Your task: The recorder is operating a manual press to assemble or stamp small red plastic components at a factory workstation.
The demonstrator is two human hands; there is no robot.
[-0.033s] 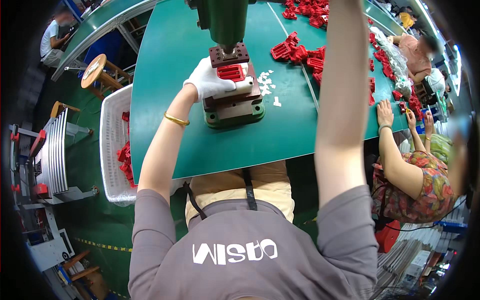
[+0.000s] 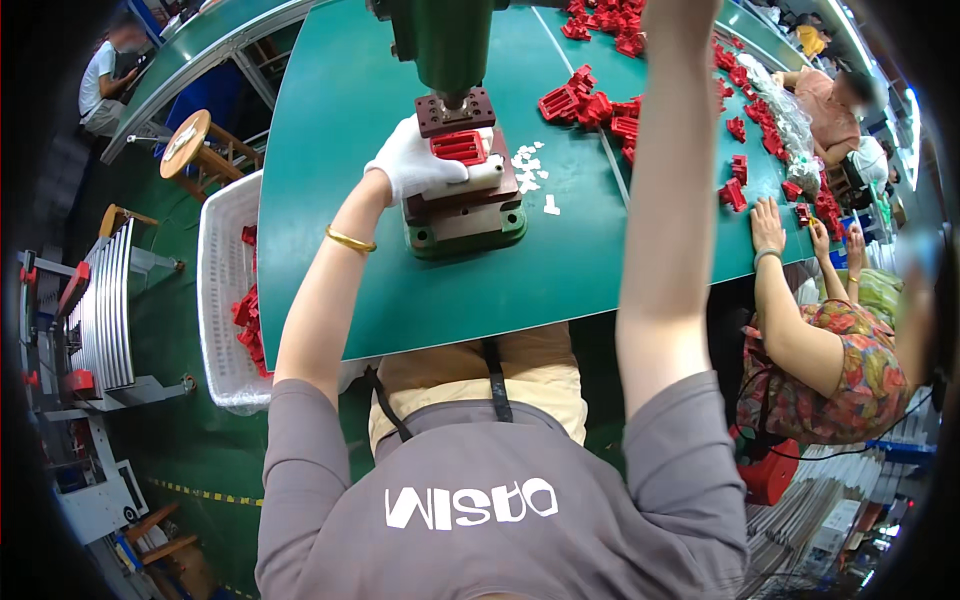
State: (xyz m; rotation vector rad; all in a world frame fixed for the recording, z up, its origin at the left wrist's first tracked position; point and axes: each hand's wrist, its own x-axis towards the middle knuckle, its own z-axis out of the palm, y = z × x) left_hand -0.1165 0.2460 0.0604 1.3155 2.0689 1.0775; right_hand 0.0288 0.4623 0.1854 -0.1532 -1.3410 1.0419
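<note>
My left hand (image 2: 408, 163), in a white glove, is closed around a red plastic part (image 2: 458, 148) with slots. The thumb lies along its near side and the other fingers are mostly hidden behind it. This part sits on the fixture of a green bench press (image 2: 440, 45), just under the brown drilled plate (image 2: 456, 112) of the press head. A pale cylindrical piece (image 2: 484, 176) of the fixture shows below the thumb. My right forearm (image 2: 665, 200) reaches up past the top edge, so the right hand is out of sight.
Small white pieces (image 2: 527, 168) lie right of the press on the green table (image 2: 400, 310). Red parts (image 2: 575, 98) are heaped beyond, partly behind my right arm. A white basket (image 2: 228, 300) with red parts stands left. A co-worker's hand (image 2: 768, 228) rests at the table's right edge.
My right forearm has shifted slightly left, uncovering more red parts to its right. My left hand stays in place on the red plastic part.
</note>
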